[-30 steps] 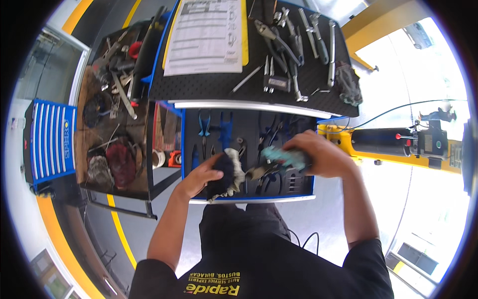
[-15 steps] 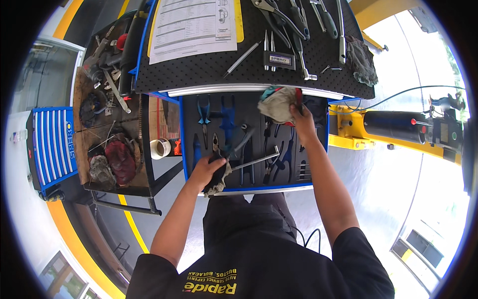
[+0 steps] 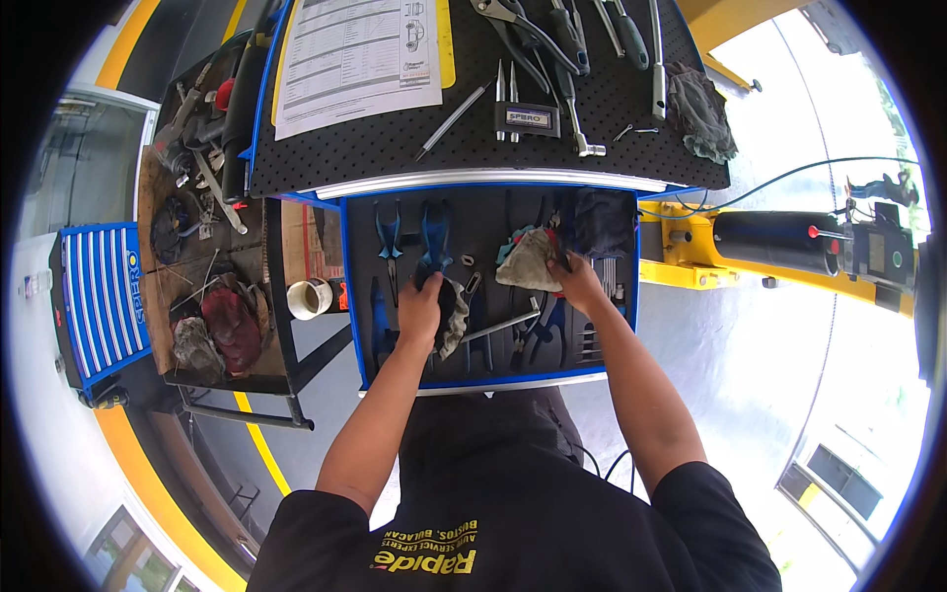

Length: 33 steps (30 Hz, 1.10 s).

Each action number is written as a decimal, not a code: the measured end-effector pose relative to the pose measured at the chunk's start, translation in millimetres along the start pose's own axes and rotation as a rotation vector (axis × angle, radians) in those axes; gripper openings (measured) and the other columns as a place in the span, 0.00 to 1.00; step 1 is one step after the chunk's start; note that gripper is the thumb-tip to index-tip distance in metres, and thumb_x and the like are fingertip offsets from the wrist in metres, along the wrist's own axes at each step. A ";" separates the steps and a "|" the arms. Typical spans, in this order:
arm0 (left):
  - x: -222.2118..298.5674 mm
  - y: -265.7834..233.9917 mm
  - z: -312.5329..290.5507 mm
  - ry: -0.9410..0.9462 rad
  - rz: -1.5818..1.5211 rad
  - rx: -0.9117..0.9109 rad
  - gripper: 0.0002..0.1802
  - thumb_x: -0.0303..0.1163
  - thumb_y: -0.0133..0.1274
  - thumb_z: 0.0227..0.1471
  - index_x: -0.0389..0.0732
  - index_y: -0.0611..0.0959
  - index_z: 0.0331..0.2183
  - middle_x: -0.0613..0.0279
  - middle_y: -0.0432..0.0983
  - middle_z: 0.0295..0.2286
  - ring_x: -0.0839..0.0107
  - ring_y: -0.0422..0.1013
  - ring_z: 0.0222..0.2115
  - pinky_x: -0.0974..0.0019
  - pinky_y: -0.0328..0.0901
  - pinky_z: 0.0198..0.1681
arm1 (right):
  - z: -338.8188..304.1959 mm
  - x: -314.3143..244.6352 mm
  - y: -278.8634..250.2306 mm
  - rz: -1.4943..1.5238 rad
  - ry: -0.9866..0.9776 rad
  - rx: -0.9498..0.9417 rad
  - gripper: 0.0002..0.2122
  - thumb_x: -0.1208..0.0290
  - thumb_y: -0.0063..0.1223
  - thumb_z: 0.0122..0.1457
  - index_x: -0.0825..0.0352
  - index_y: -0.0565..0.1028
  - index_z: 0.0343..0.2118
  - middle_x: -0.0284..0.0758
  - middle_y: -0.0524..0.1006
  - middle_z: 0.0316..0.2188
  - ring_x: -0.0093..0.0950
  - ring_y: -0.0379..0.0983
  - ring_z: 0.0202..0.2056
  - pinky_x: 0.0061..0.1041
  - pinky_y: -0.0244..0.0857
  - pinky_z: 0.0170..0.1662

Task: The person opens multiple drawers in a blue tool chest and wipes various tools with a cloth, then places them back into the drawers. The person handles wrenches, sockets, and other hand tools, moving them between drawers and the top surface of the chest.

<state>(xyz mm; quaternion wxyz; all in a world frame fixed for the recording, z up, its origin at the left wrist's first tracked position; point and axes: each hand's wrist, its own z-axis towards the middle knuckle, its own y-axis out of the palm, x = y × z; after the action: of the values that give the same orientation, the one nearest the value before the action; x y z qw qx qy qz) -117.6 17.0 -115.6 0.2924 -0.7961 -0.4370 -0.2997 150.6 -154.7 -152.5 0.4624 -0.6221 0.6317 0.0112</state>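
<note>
My left hand (image 3: 420,314) is closed over the left part of an open tool drawer (image 3: 357,326), holding a dirty grey rag (image 3: 455,321) that hangs from its right side. Its fingertips meet the lower end of blue-handled pliers (image 3: 435,232); whether they grip them I cannot tell. An L-shaped metal wrench (image 3: 508,321) lies just right of the rag. In my right hand (image 3: 582,285) is a bunched pale rag (image 3: 528,260) with teal and red parts, over the tools at the drawer's middle right. Smaller blue pliers (image 3: 389,237) lie at the far left.
Above the drawer, the cabinet top (image 3: 375,158) bears a printed sheet (image 3: 355,69), large pliers (image 3: 533,30), a punch set (image 3: 528,120) and a grey rag (image 3: 698,113). A cart (image 3: 266,355) with tools and rags stands left. Yellow lift parts (image 3: 681,266) are at right.
My left hand has moved away from me, up to the blue-handled pliers. My right hand has come down and slightly left with its rag, deeper over the drawer. The view has shifted slightly.
</note>
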 end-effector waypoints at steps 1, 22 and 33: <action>2.6 2.3 0.8 0.032 0.040 0.029 0.27 0.45 0.57 0.61 0.31 0.82 0.51 0.45 0.83 0.44 0.52 0.78 0.47 0.57 0.66 0.53 | -2.4 1.0 0.0 0.023 0.000 -0.005 0.31 0.50 0.55 0.65 0.75 0.72 0.60 0.59 0.79 0.51 0.54 0.74 0.56 0.42 0.66 0.58; 40.3 -20.3 31.3 0.303 1.302 -0.167 0.30 0.60 0.61 0.55 0.41 0.88 0.40 0.48 0.85 0.39 0.50 0.81 0.43 0.47 0.75 0.44 | -2.7 20.5 17.9 0.041 -0.054 0.019 0.27 0.55 0.57 0.66 0.74 0.74 0.58 0.51 0.82 0.47 0.44 0.79 0.52 0.36 0.68 0.54; 74.1 -5.8 25.6 0.308 1.466 -0.253 0.33 0.61 0.66 0.50 0.37 0.89 0.40 0.45 0.86 0.38 0.50 0.82 0.43 0.49 0.76 0.45 | -12.7 4.0 9.9 0.046 -0.043 -0.029 0.30 0.53 0.58 0.65 0.75 0.71 0.61 0.54 0.81 0.49 0.45 0.79 0.52 0.38 0.71 0.52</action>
<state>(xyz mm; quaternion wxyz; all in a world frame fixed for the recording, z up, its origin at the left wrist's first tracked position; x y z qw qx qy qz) -84.4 76.8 -76.7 0.3810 -0.8592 0.2873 -0.1844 136.3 -163.1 -153.2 0.4666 -0.6136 0.6355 0.0441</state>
